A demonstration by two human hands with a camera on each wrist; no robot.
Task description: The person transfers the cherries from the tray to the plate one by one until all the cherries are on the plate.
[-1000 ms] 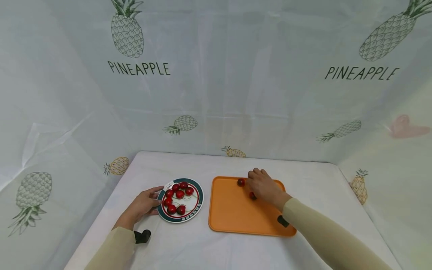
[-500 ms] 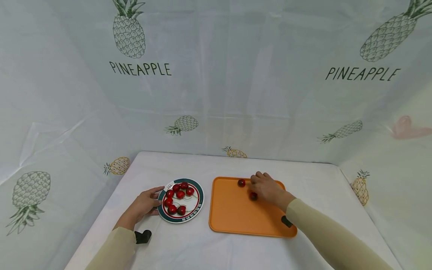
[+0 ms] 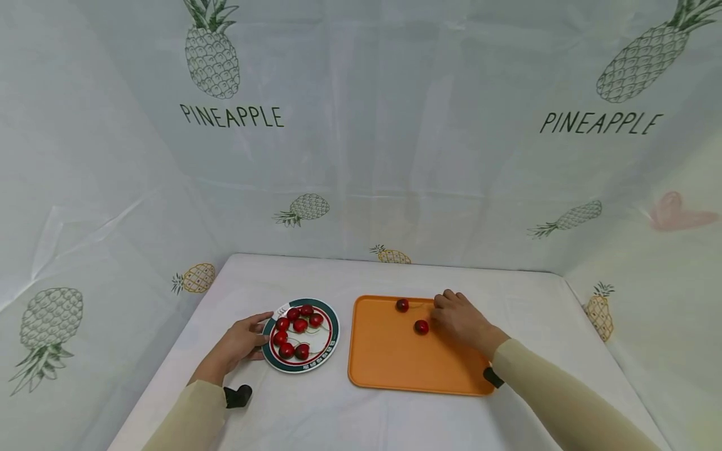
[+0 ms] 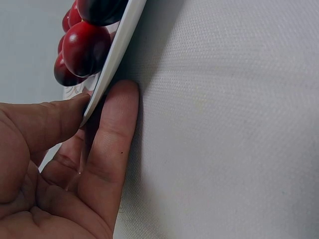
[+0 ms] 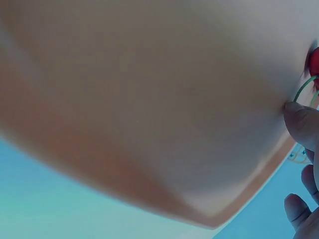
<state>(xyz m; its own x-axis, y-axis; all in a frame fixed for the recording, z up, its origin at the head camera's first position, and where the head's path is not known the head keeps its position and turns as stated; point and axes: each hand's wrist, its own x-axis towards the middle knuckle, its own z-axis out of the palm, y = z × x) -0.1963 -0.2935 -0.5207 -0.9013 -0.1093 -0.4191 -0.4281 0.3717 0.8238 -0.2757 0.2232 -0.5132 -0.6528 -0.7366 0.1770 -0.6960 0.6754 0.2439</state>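
Note:
At the left of the table my left hand [image 3: 241,341] holds the rim of a round plate [image 3: 335,338], white with a green border. In the left wrist view the thumb lies on the plate's upper face and a finger beneath it. Several dark red cherries [image 3: 301,325] with stems lie on this plate. My right hand [image 3: 462,321] is over the right part of an orange tray [image 3: 389,366]. One cherry [image 3: 421,327] lies just left of its fingers, another [image 3: 402,305] farther back. In the right wrist view the thumb [image 5: 301,122] meets a green stem [image 5: 302,89]; whether it is pinched is hidden.
A white cloth covers the table [image 3: 304,413]. Behind it hangs a pale curtain [image 3: 361,150] printed with pineapples. A strip of tablecloth separates the plate from the tray.
My right hand has moved right across the tray, uncovering more of the nearer cherry. Both tray cherries stay in place. The left hand and plate have not visibly moved.

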